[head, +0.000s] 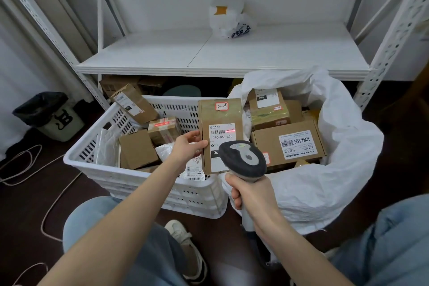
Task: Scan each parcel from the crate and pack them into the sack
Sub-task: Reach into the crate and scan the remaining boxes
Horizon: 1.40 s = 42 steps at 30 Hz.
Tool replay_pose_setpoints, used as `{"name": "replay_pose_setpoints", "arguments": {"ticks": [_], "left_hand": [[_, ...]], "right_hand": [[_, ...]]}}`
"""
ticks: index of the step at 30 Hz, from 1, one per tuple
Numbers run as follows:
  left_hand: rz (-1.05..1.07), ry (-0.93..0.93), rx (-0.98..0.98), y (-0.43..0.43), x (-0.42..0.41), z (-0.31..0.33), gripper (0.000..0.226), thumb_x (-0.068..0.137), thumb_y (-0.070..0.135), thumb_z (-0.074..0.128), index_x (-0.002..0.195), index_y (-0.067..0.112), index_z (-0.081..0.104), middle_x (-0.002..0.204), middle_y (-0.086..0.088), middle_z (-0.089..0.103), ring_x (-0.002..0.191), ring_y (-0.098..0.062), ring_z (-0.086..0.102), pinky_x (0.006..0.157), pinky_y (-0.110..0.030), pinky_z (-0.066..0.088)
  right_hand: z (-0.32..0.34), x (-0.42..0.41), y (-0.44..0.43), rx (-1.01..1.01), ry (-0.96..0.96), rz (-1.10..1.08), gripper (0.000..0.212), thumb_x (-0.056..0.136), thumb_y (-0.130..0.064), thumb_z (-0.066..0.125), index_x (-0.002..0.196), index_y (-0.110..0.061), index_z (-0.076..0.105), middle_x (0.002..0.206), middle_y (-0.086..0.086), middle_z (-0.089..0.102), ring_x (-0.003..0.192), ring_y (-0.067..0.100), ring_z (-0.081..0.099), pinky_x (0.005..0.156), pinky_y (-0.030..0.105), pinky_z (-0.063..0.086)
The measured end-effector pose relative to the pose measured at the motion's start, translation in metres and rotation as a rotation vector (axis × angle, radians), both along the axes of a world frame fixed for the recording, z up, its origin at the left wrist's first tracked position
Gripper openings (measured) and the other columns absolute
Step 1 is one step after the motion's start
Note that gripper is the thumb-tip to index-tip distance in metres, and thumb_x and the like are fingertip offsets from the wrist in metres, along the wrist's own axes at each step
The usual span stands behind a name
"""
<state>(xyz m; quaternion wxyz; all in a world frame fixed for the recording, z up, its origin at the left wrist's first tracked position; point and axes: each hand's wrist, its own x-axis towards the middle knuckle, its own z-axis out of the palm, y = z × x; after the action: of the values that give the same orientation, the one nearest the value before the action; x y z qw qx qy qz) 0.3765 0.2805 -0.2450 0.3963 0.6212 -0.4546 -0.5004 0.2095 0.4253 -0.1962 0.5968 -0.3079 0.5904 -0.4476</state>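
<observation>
Parcel (220, 134) under scan: flat brown cardboard box, held upright above the right end of the white crate (139, 179), just beside the mouth of the white sack (336, 169), with the shipping label (222, 133) turned towards the camera. The left grip (188, 146) is clenched on the box's left long edge with the thumb laid on the front face; the fingers behind are hidden. The right grip (250, 195) is wrapped round the handle of the barcode scanner (243, 161), whose head is aimed at the label from in front of the box's lower right corner. A red scan line is seen across the barcode.

Handling, judged: the box is supported by one edge in one hand without visible sag, so it is taken to be light and stiff. Contents are unknown, so fragility cannot be ruled out. Taped bands look glossy and may be slippery; bare cardboard is preferred for hold. Best purchase is judged to be across the two long edges at mid-height, with the barcode left uncovered.

The sack is soft and slack-walled and is loaded with several boxes; the parcel is best laid flat on those. Further boxes and limp plastic mailers (105, 146) lie in the crate; the mailers are expected to be floppy and are better gathered from beneath.
</observation>
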Motion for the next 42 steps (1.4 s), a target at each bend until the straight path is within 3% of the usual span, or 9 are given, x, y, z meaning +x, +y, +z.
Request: {"name": "replay_pose_setpoints", "arguments": {"ticks": [11,16,31,38,42], "left_hand": [[-0.015,-0.011,-0.008,0.0,-0.002,0.0,0.04,0.086,0.003,0.068,0.124,0.01,0.056,0.108,-0.005,0.066,0.098,-0.02,0.065,0.067,-0.022,0.053],[-0.01,0.013,-0.012,0.0,-0.002,-0.001,0.038,0.086,-0.001,0.066,0.122,0.009,0.058,0.092,0.002,0.065,0.088,-0.016,0.065,0.071,-0.025,0.054],[-0.018,-0.015,0.003,0.0,-0.005,0.002,0.038,0.086,0.002,0.067,0.123,0.009,0.057,0.097,-0.001,0.067,0.094,-0.019,0.066,0.07,-0.025,0.053],[-0.023,-0.035,-0.03,-0.01,-0.014,0.019,0.038,0.089,0.007,0.065,0.126,0.009,0.056,0.097,-0.003,0.067,0.085,-0.014,0.067,0.067,-0.024,0.053],[-0.077,-0.017,-0.036,-0.035,-0.043,0.047,0.041,0.086,0.014,0.07,0.125,0.009,0.058,0.096,-0.007,0.07,0.078,-0.017,0.069,0.069,-0.033,0.058]], "right_hand": [[0.001,-0.003,0.003,0.0,-0.006,0.0,0.032,0.083,-0.009,0.069,0.053,-0.01,0.058,0.043,0.0,0.051,0.038,0.011,0.043,0.048,0.025,0.04],[0.0,-0.003,0.002,0.019,0.0,0.004,0.036,0.083,-0.009,0.069,0.049,-0.011,0.057,0.042,0.0,0.051,0.037,0.011,0.043,0.047,0.025,0.04],[-0.001,-0.004,-0.002,0.019,-0.037,0.006,0.036,0.084,-0.004,0.065,0.05,-0.011,0.056,0.043,0.0,0.05,0.037,0.01,0.041,0.045,0.023,0.039],[0.009,-0.014,-0.017,-0.042,-0.026,-0.027,0.015,0.083,-0.011,0.071,0.069,-0.008,0.065,0.053,0.003,0.061,0.039,0.009,0.048,0.045,0.021,0.042],[0.03,-0.041,-0.054,-0.108,-0.021,-0.139,0.008,0.083,-0.013,0.071,0.083,-0.006,0.067,0.057,0.004,0.064,0.039,0.009,0.05,0.047,0.023,0.044]]}}
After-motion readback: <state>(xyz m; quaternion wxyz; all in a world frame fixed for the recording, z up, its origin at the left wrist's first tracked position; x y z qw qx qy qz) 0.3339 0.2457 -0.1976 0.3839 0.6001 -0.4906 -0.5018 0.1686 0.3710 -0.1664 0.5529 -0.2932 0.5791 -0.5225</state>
